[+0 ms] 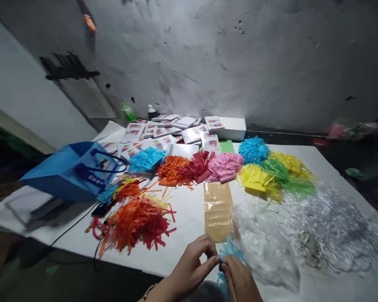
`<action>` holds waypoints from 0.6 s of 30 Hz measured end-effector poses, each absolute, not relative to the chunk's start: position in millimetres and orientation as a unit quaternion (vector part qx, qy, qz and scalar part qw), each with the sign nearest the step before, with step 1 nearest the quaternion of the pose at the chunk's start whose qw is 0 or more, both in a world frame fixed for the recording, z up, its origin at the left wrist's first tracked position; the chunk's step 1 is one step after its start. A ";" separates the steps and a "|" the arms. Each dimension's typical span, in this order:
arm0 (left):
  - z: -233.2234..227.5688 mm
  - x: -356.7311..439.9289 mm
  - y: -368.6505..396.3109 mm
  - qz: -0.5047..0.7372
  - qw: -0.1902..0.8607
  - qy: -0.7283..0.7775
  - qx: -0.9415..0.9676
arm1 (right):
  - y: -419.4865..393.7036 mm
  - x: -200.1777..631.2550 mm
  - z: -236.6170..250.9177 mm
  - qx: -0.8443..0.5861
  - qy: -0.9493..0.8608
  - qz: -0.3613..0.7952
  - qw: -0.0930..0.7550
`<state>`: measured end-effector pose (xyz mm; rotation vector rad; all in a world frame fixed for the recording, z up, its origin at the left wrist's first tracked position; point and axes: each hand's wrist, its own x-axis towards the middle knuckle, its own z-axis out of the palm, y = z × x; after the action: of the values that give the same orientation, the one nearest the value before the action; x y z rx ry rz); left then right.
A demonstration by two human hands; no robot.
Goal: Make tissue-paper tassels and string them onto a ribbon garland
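Grey plaster wall behind a white tabletop (189,209) heaped with shredded paper. At the near edge I see my left hand (192,266) and right hand (237,279) meet, fingertips pinched together on a blue tassel (228,251), seemingly bunching its strands; next, I judge, comes a steady two-handed hold. A blue bag (67,172) lies tipped over, contents hidden; clear sleeves (264,247) hold nothing visible.

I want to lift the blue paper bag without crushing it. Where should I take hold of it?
Probably by the dark cord handles at the mouth of the blue paper bag. The bag lies tipped on its side with its opening toward the paper piles, so come from that right side and hook the loops rather than squeezing the thin walls.
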<state>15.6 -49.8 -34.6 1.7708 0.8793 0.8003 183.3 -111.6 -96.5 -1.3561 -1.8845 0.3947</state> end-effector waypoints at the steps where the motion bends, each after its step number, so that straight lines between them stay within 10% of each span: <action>1: -40.5 24.9 -45.2 0.312 0.496 0.353 0.730 | -120.5 193.8 -106.0 -0.552 -0.730 0.140 0.378; 18: -186.7 203.3 19.7 -0.035 0.290 0.375 0.880 | -188.6 260.6 -175.5 -0.689 -0.636 0.107 0.331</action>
<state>203.3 19.7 -186.7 2.3466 1.0006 -0.0944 260.6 -188.6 -175.5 -1.8007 -1.6634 0.2793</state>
